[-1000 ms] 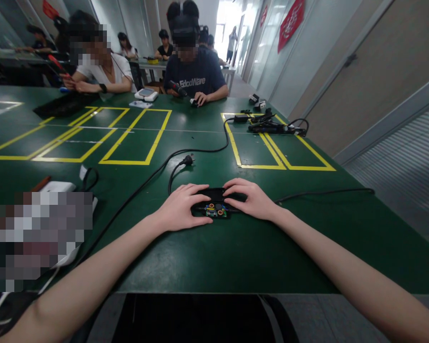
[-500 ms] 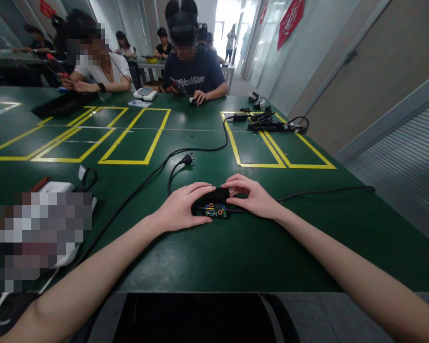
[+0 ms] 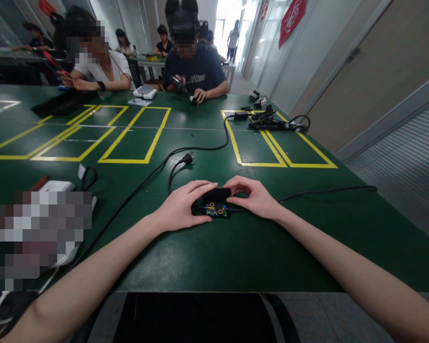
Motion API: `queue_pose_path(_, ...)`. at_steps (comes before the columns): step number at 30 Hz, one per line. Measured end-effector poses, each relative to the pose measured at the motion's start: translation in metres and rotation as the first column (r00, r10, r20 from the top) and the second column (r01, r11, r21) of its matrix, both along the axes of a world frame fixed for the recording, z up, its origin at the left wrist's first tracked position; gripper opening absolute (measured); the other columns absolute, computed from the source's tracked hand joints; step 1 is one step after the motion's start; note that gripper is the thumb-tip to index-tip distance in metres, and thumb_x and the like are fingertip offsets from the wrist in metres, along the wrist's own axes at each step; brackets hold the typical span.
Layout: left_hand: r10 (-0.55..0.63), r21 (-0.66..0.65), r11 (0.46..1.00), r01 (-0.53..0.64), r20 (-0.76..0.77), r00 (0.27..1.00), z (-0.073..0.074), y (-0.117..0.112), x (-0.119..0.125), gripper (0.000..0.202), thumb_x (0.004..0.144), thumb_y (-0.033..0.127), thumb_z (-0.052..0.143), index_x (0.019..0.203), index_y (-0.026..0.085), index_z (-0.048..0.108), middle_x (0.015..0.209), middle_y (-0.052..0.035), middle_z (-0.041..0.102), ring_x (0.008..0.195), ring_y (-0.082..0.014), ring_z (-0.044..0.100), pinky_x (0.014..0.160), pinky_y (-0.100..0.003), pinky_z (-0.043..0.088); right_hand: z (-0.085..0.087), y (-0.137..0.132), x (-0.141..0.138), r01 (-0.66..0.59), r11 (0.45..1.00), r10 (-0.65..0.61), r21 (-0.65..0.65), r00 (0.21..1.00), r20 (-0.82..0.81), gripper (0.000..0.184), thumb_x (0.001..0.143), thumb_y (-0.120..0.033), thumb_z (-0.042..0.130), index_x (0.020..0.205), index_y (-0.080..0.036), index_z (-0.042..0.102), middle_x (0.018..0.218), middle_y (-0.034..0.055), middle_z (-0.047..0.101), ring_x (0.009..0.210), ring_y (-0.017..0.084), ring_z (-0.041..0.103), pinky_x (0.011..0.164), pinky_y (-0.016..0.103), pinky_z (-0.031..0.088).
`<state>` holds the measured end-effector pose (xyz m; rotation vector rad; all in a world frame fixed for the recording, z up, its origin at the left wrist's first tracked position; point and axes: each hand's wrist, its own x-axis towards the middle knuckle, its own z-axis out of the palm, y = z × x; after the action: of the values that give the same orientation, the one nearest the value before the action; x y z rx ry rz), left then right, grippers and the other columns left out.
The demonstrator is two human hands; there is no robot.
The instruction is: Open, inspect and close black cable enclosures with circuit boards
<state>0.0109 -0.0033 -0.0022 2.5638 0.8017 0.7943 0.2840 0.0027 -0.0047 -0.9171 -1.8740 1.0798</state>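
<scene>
A small power adapter lies opened in front of me, its green circuit board (image 3: 214,209) with copper-ringed coils showing in the black lower case. Just behind the board, the black cover (image 3: 217,194) is raised and tilted. My left hand (image 3: 178,207) curls around the adapter's left side, with fingers at the cover and the thumb by the lower case's front edge. On the other side, my right hand (image 3: 255,197) pinches the cover's right end between thumb and fingers. Black cables run out from both sides; a plug (image 3: 188,159) lies behind my left hand.
Yellow tape rectangles mark the green table (image 3: 186,262). A black cable bundle (image 3: 275,123) lies at the back right. At the left are a blurred item and a white device (image 3: 59,186). Across the table, a person (image 3: 203,71) holds a power screwdriver (image 3: 179,85); another person sits further left.
The cover has tilted up slightly and shows more of its face between my hands. My right-hand fingers have shifted a little along its edge. The circuit board stays in place.
</scene>
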Motion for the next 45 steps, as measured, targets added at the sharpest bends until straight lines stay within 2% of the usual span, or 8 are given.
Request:
queue_pose_path(10, 0.008, -0.051, 0.999, -0.008, -0.002, 1.0, -0.001, 0.0, 0.0, 0.085, 0.08, 0.03, 0.085, 0.155, 0.03, 0.045, 0.149, -0.0106, 0.057, 0.133, -0.0302, 0.061, 0.114, -0.047, 0.052, 0.003, 0.0, 0.002, -0.01, 0.999, 0.008, 0.052, 1.0, 0.022, 0.015, 0.085, -0.03, 0.079, 0.09, -0.021, 0.069, 0.105, 0.0055, 0.07, 0.09, 0.019, 0.07, 0.087, 0.039, 0.061)
queue_pose_path(14, 0.006, -0.105, 0.994, -0.006, 0.0, 1.0, 0.0, -0.001, 0.0, 0.085, 0.081, 0.029, 0.084, 0.156, 0.031, 0.043, 0.145, -0.0091, 0.058, 0.126, -0.0281, 0.066, 0.107, -0.043, 0.056, 0.006, -0.002, 0.001, -0.051, 0.989, 0.038, 0.141, 0.995, 0.095, 0.012, 0.09, -0.031, 0.075, 0.086, -0.021, 0.07, 0.1, 0.0058, 0.072, 0.094, 0.021, 0.07, 0.092, 0.041, 0.059)
queue_pose_path(16, 0.013, -0.124, 0.992, -0.012, 0.004, 1.0, 0.0, -0.001, 0.0, 0.085, 0.081, 0.029, 0.085, 0.155, 0.032, 0.044, 0.142, -0.0089, 0.059, 0.122, -0.0274, 0.067, 0.104, -0.042, 0.058, 0.005, -0.003, 0.0, -0.064, 0.989, 0.052, 0.135, 0.995, 0.09, 0.011, 0.092, -0.032, 0.073, 0.089, -0.021, 0.072, 0.101, 0.0061, 0.072, 0.092, 0.02, 0.07, 0.09, 0.04, 0.059)
queue_pose_path(20, 0.017, -0.118, 0.993, -0.015, 0.018, 1.0, 0.0, -0.002, 0.001, 0.084, 0.08, 0.028, 0.085, 0.154, 0.032, 0.045, 0.141, -0.0091, 0.058, 0.125, -0.028, 0.064, 0.106, -0.043, 0.056, 0.003, -0.004, -0.002, 0.006, 0.998, -0.007, 0.065, 1.0, 0.02, 0.014, 0.089, -0.035, 0.076, 0.09, -0.021, 0.074, 0.101, 0.0058, 0.072, 0.092, 0.019, 0.071, 0.08, 0.035, 0.062)
queue_pose_path(23, 0.01, -0.117, 0.993, -0.007, 0.022, 1.0, -0.001, -0.002, 0.001, 0.084, 0.081, 0.027, 0.084, 0.155, 0.032, 0.044, 0.143, -0.0092, 0.057, 0.126, -0.028, 0.064, 0.107, -0.043, 0.056, 0.002, -0.005, -0.002, 0.063, 0.997, -0.062, 0.043, 0.998, -0.02, 0.02, 0.087, -0.039, 0.079, 0.082, -0.021, 0.07, 0.098, 0.0056, 0.072, 0.09, 0.02, 0.07, 0.076, 0.034, 0.062)
queue_pose_path(28, 0.003, -0.106, 0.994, -0.001, 0.019, 1.0, 0.001, -0.003, 0.0, 0.085, 0.082, 0.025, 0.084, 0.156, 0.033, 0.044, 0.144, -0.0095, 0.057, 0.128, -0.0285, 0.063, 0.108, -0.044, 0.056, 0.003, -0.005, -0.003, 0.092, 0.996, -0.091, 0.02, 0.995, -0.044, 0.033, 0.085, -0.044, 0.079, 0.071, -0.02, 0.062, 0.097, 0.0067, 0.072, 0.086, 0.019, 0.069, 0.072, 0.033, 0.06)
queue_pose_path(35, 0.007, -0.105, 0.994, -0.005, 0.015, 1.0, 0.0, -0.003, 0.001, 0.084, 0.081, 0.025, 0.084, 0.155, 0.031, 0.045, 0.142, -0.0092, 0.059, 0.126, -0.0278, 0.065, 0.108, -0.043, 0.056, 0.006, -0.007, -0.003, 0.079, 0.995, -0.076, 0.055, 0.996, -0.049, 0.032, 0.087, -0.042, 0.079, 0.071, -0.02, 0.062, 0.096, 0.0066, 0.072, 0.087, 0.02, 0.069, 0.075, 0.035, 0.058)
queue_pose_path(45, -0.012, -0.106, 0.994, 0.012, 0.004, 1.0, 0.0, -0.002, 0.001, 0.083, 0.083, 0.028, 0.083, 0.157, 0.031, 0.044, 0.143, -0.0104, 0.059, 0.127, -0.0282, 0.064, 0.108, -0.044, 0.056, 0.005, -0.01, -0.007, 0.131, 0.985, -0.128, 0.109, 0.991, -0.04, 0.035, 0.087, -0.045, 0.078, 0.068, -0.021, 0.063, 0.096, 0.0076, 0.073, 0.085, 0.019, 0.069, 0.064, 0.03, 0.057)
